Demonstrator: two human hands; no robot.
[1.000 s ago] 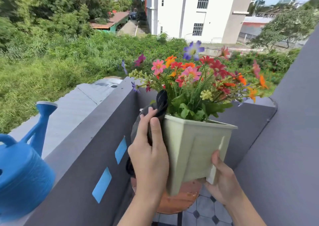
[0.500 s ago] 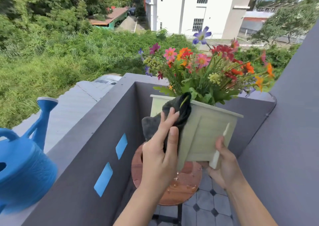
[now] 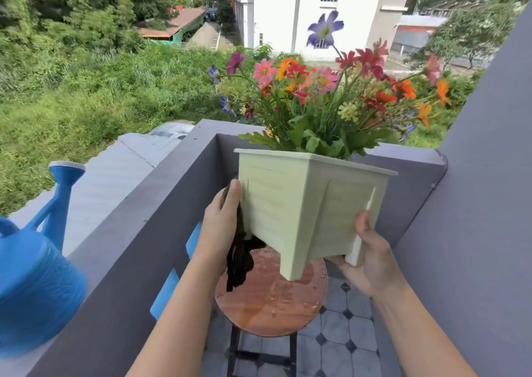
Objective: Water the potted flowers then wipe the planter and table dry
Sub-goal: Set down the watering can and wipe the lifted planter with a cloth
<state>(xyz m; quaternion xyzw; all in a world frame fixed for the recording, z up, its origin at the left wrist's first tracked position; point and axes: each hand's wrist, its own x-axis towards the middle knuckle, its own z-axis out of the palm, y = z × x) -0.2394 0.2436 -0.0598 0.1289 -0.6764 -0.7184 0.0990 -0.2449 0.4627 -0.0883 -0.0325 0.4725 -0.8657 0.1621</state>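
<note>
A pale green square planter (image 3: 302, 204) full of colourful flowers (image 3: 325, 88) is held in the air above a small round wooden table (image 3: 273, 304). My right hand (image 3: 371, 258) grips its lower right leg and corner from below. My left hand (image 3: 220, 229) presses a dark cloth (image 3: 239, 258) against the planter's left side, and the cloth's end hangs down below the hand. Water drops and a wet streak lie on the tabletop.
A blue watering can (image 3: 37, 273) stands on the grey balcony ledge (image 3: 138, 227) at the left. Grey walls close in the corner behind and to the right. The floor below has pale tiles (image 3: 339, 345) with dark diamonds. Beyond the ledge are grass and buildings.
My left hand with the cloth slid from the planter's front rim down to its left side. The planter turned and tilted in my right hand, showing more of the wet tabletop.
</note>
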